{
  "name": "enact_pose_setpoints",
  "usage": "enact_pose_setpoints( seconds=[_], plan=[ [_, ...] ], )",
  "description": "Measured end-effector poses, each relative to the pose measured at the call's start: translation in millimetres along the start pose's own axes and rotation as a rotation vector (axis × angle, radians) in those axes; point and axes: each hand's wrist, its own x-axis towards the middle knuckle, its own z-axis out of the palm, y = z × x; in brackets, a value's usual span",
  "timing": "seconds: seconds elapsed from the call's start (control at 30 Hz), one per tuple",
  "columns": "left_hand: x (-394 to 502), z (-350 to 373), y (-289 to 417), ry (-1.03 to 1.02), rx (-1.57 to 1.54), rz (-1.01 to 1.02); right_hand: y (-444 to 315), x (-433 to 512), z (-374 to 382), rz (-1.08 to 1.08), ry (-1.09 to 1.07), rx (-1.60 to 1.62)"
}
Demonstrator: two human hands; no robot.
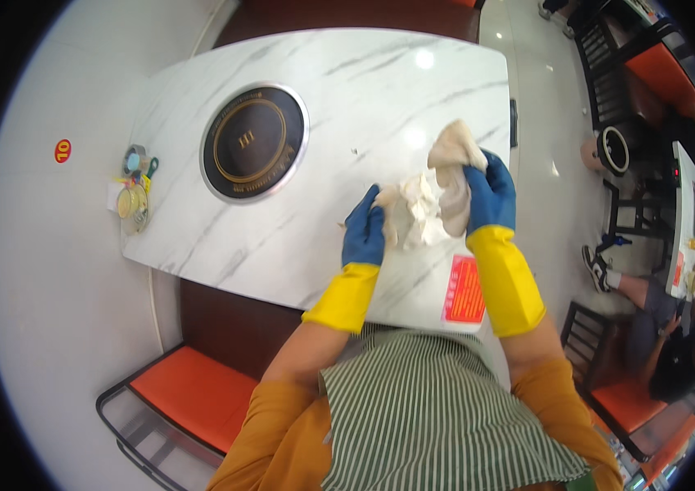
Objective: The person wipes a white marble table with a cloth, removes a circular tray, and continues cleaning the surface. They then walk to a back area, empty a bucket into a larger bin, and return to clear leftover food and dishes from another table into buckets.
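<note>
On the white marble-patterned table (347, 98) lies a heap of crumpled white paper tissues (422, 212). My right hand (492, 190), in a blue rubber glove with a yellow cuff, holds a beige cloth (457, 147). The cloth folds over the fingers and hangs down against the right side of the heap. My left hand (364, 230), gloved the same way, is cupped against the heap's left side. Something beige shows by its fingertips; whether they grip it I cannot tell. A red printed card (465, 288) lies at the table's near edge, beside my right cuff.
A round black induction cooker (254, 142) is set into the table. Condiment jars (132, 199) stand by the wall (34, 245). An orange-seated bench (191, 393) is at the lower left. Across the aisle, people sit at another table (685, 227); a bin (613, 151) stands nearby.
</note>
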Motion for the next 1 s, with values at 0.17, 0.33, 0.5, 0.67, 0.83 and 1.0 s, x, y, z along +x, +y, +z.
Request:
enact_pose_setpoints(
  seconds=[0.17,0.33,0.5,0.67,0.83,1.0],
  plan=[
    [72,-73,-7,0.106,-0.129,-0.063,11,-12,-27,0.145,0.096,0.109],
    [159,-78,-42,0.070,0.706,0.154,37,-52,-83,0.203,0.219,0.193],
    [145,-49,-55,-0.152,0.680,0.398,49,-73,-92,0.220,0.312,-0.052],
    [80,-27,-29,-0.478,0.587,0.584,46,-52,-59,-0.017,0.137,-0.137],
    [52,-36,-14,-0.474,0.229,0.202,46,-5,-23,-0.540,-0.175,-0.500],
    [65,-94,-8,-0.170,0.034,-0.088,50,8,-19,-0.526,-0.160,-0.562]
  ],
)
